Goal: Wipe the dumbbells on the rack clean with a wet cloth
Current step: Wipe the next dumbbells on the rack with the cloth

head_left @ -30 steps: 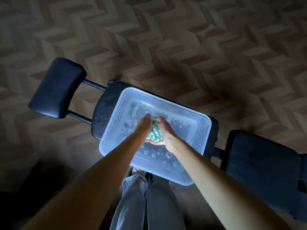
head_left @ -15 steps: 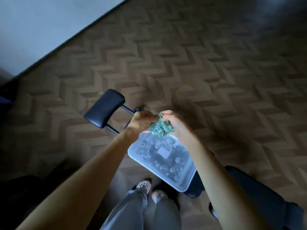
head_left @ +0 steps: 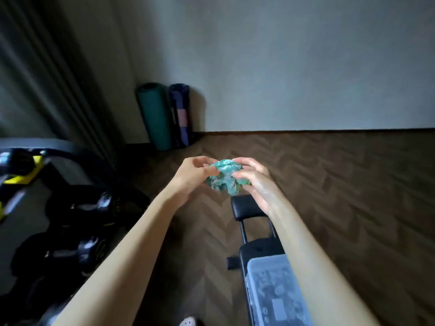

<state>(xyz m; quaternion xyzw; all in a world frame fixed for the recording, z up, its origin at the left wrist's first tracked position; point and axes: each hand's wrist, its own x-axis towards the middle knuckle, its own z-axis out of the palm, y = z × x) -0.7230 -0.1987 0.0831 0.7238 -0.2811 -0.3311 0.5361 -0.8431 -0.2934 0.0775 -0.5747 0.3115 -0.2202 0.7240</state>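
- Crumpled green cloth (head_left: 224, 178) in mid-air above the herringbone floor (head_left: 341, 208), just past the padded end of the bench (head_left: 249, 208), held from both sides.
- Left hand (head_left: 193, 176): fingers (head_left: 208, 171) curled, pinching the cloth's left edge.
- Right hand (head_left: 257, 184): fingers (head_left: 243, 175) curled over the cloth's right side, gripping it.
- Dumbbells (head_left: 88, 204) on the dark, yellow-trimmed rack (head_left: 21, 177) at far left, well apart from the cloth; blurred.
- Clear plastic tub (head_left: 277, 300) resting on the bench, beneath the right forearm; contents unclear.
- Two rolled mats (head_left: 156, 116) upright against the wall in the corner.
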